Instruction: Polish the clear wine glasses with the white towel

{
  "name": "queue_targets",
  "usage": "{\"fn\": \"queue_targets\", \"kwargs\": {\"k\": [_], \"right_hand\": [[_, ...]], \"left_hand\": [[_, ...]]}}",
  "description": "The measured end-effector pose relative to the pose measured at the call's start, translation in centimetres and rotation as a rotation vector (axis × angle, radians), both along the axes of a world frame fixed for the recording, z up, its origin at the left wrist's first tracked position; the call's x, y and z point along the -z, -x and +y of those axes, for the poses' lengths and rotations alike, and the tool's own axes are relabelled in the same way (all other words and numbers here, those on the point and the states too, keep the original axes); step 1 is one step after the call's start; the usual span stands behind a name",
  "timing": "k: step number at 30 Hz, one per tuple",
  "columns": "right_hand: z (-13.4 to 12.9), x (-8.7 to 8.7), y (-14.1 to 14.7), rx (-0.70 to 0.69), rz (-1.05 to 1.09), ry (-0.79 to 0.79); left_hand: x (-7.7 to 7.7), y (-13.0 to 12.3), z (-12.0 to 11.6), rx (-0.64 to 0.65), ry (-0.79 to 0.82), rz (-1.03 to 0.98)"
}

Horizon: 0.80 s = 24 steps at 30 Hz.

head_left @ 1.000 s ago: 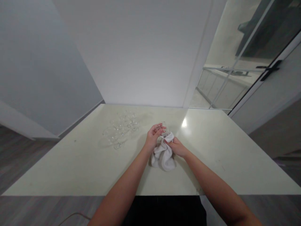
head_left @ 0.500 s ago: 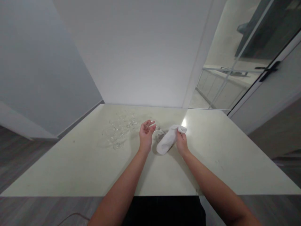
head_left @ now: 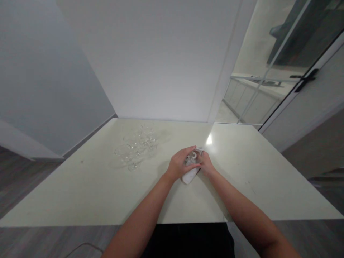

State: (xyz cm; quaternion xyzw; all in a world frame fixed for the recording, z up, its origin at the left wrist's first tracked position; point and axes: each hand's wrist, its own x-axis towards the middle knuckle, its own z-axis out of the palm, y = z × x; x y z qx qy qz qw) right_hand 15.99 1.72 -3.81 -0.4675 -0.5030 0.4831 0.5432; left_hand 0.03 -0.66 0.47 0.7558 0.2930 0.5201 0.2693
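Observation:
My left hand [head_left: 180, 163] is curved around a clear glass [head_left: 194, 157], its fingers and thumb on either side. Close against it on the right, my right hand [head_left: 205, 163] grips a white cloth [head_left: 190, 175]. Part of the cloth shows at the glass's opening, and the rest hangs below between the hands. My right fingertips are partly hidden behind the glass. Several clear stemmed glasses [head_left: 137, 145] stand in a group to the left of my hands.
The pale glossy table [head_left: 88, 193] reaches a white wall [head_left: 166, 71] at its far edge. A glass partition with a door and black handle [head_left: 307, 79] is at the right. A thin cable [head_left: 85, 244] lies on the floor at lower left.
My left hand has moved right and closed around the glass near my right hand. The cloth has been drawn in between the hands, with part now at the glass's opening.

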Motion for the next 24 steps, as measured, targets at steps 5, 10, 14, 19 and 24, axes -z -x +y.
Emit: {"fn": "queue_targets", "kwargs": {"k": [5, 10, 14, 19, 24], "right_hand": [[0.2, 0.0, -0.3, 0.099, -0.01, -0.019], [0.1, 0.4, 0.3, -0.01, 0.122, 0.116], [-0.2, 0.3, 0.9, -0.007, 0.221, 0.21], [-0.1, 0.8, 0.7, -0.001, 0.091, 0.125], [0.3, 1.3, 0.1, -0.005, -0.24, -0.064]], "left_hand": [[0.0, -0.2, -0.5, -0.033, -0.021, -0.037], [0.3, 0.0, -0.2, -0.137, -0.03, -0.118], [0.7, 0.0, 0.1, -0.124, 0.024, -0.211], [1.1, -0.1, 0.4, -0.117, 0.081, -0.282], [0.7, -0.2, 0.0, -0.127, 0.08, -0.254]]}}
